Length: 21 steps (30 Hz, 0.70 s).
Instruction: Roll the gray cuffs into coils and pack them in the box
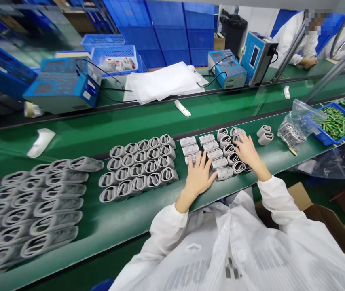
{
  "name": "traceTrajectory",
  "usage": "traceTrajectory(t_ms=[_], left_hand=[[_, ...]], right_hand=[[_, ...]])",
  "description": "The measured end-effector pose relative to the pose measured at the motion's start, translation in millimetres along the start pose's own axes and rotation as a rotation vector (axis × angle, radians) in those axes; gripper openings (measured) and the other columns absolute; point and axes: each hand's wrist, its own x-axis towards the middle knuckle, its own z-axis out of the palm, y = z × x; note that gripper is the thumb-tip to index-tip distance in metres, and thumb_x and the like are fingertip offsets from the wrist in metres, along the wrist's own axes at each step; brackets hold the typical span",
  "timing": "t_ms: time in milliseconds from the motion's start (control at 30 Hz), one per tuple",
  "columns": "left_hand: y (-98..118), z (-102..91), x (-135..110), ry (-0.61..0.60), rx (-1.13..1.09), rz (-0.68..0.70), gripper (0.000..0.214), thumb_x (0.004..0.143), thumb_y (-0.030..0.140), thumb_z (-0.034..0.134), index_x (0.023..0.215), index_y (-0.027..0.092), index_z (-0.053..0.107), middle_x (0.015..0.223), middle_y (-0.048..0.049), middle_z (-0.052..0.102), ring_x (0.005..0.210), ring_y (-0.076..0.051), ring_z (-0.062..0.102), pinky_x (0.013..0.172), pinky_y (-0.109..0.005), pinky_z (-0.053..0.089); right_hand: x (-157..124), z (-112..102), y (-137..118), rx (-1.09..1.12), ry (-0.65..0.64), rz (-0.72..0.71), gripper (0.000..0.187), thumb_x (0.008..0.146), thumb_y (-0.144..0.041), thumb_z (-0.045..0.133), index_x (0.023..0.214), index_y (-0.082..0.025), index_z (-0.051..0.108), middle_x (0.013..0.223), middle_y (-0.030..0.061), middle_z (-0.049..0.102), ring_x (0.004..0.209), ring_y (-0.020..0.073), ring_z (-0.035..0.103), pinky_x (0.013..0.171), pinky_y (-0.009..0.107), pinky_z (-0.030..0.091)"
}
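Note:
My left hand point(199, 174) lies with fingers spread on the green work surface, its fingertips touching the lowest of a short column of grey rolled cuffs point(189, 150). Beside its thumb is a second column of cuffs lying flat with printed faces up point(214, 154). My right hand point(248, 152) reaches over the right end of this group, fingers apart on top of the upright rolled cuffs point(228, 150). The palm hides some of the cuffs under it. Two more rolled cuffs point(265, 135) stand apart to the right of this hand.
Further left stand a block of rolled cuffs point(140, 155) and a larger group point(58, 194). A plastic bag point(293, 131) and a blue tray point(328, 138) of green-striped parts are at right. Behind the green belt point(148, 115) are blue devices point(66, 87), white sheets point(163, 83) and a co-worker's hand point(308, 62).

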Motion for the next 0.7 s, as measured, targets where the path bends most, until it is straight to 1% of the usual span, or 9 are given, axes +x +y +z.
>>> traceTrajectory(t_ms=[67, 133, 167, 233, 333, 433, 567, 633, 700], left_hand=[[5, -5.9, -3, -0.038, 0.090, 0.002, 0.072, 0.114, 0.058, 0.051, 0.174, 0.018, 0.053, 0.193, -0.0216, 0.023, 0.182, -0.045, 0.019, 0.142, -0.081, 0.009], [9, -8.3, -2, -0.078, 0.144, 0.032, 0.071, 0.115, 0.060, 0.049, 0.177, 0.024, 0.050, 0.193, -0.0176, 0.024, 0.181, -0.045, 0.021, 0.139, -0.087, 0.007], [10, -8.3, -1, -0.093, 0.159, 0.046, 0.071, 0.115, 0.061, 0.049, 0.177, 0.028, 0.049, 0.192, -0.0161, 0.027, 0.181, -0.045, 0.022, 0.138, -0.089, 0.005], [10, -7.4, 1, -0.107, 0.175, 0.050, 0.071, 0.114, 0.063, 0.051, 0.176, 0.029, 0.051, 0.191, -0.0161, 0.030, 0.180, -0.046, 0.024, 0.137, -0.091, 0.003], [8, -5.6, 2, -0.111, 0.173, 0.037, 0.071, 0.113, 0.062, 0.054, 0.175, 0.025, 0.053, 0.191, -0.0194, 0.031, 0.180, -0.046, 0.025, 0.137, -0.091, 0.005], [13, -2.3, 2, -0.086, 0.155, 0.015, 0.068, 0.113, 0.058, 0.057, 0.173, 0.025, 0.056, 0.189, -0.0218, 0.033, 0.179, -0.046, 0.026, 0.137, -0.091, 0.006], [37, 6.0, -6, -0.054, 0.125, -0.060, 0.066, 0.113, 0.053, 0.058, 0.170, 0.019, 0.059, 0.188, -0.0273, 0.033, 0.179, -0.049, 0.026, 0.133, -0.095, 0.007], [46, 7.5, -15, -0.050, 0.077, -0.095, 0.067, 0.111, 0.052, 0.061, 0.169, 0.017, 0.059, 0.188, -0.0295, 0.033, 0.178, -0.053, 0.025, 0.131, -0.098, 0.010], [44, 4.2, -23, -0.047, 0.004, -0.081, 0.065, 0.111, 0.049, 0.061, 0.169, 0.019, 0.058, 0.188, -0.0278, 0.034, 0.178, -0.053, 0.025, 0.130, -0.097, 0.016]], right_hand=[[-2, 7, -20, -0.041, -0.043, -0.028, 0.053, 0.116, -0.039, 0.048, 0.150, -0.007, 0.073, 0.183, 0.0264, 0.045, 0.180, 0.0455, 0.026, 0.147, 0.073, 0.012], [-6, 18, -35, -0.022, -0.088, -0.015, 0.062, 0.115, -0.049, 0.052, 0.153, -0.004, 0.069, 0.184, 0.0302, 0.040, 0.180, 0.0474, 0.025, 0.147, 0.073, 0.012], [-8, 24, -41, 0.005, -0.098, -0.005, 0.063, 0.113, -0.050, 0.056, 0.154, -0.003, 0.068, 0.185, 0.0308, 0.039, 0.180, 0.0478, 0.024, 0.147, 0.073, 0.012], [-11, 36, -49, 0.081, -0.084, 0.007, 0.064, 0.108, -0.043, 0.062, 0.158, -0.003, 0.064, 0.185, 0.0308, 0.038, 0.180, 0.0476, 0.024, 0.147, 0.072, 0.015], [-13, 53, -55, 0.219, -0.046, -0.016, 0.080, 0.097, -0.028, 0.067, 0.170, -0.003, 0.048, 0.183, 0.0312, 0.041, 0.178, 0.0479, 0.028, 0.145, 0.073, 0.024], [-13, 63, -60, 0.262, -0.024, -0.051, 0.087, 0.093, -0.015, 0.062, 0.175, 0.000, 0.039, 0.183, 0.0324, 0.041, 0.178, 0.0447, 0.031, 0.145, 0.068, 0.031], [-10, 61, -63, 0.169, -0.007, -0.088, 0.077, 0.092, -0.002, 0.051, 0.169, 0.003, 0.049, 0.181, 0.0333, 0.043, 0.179, 0.0406, 0.029, 0.147, 0.066, 0.025], [-12, 53, -57, 0.161, -0.040, -0.174, 0.065, 0.098, -0.005, 0.050, 0.162, -0.004, 0.061, 0.181, 0.0275, 0.047, 0.179, 0.0390, 0.030, 0.147, 0.066, 0.027], [-15, 41, -44, 0.157, -0.021, -0.211, 0.052, 0.107, -0.017, 0.052, 0.155, -0.012, 0.071, 0.180, 0.0203, 0.051, 0.178, 0.0384, 0.034, 0.146, 0.064, 0.030]])
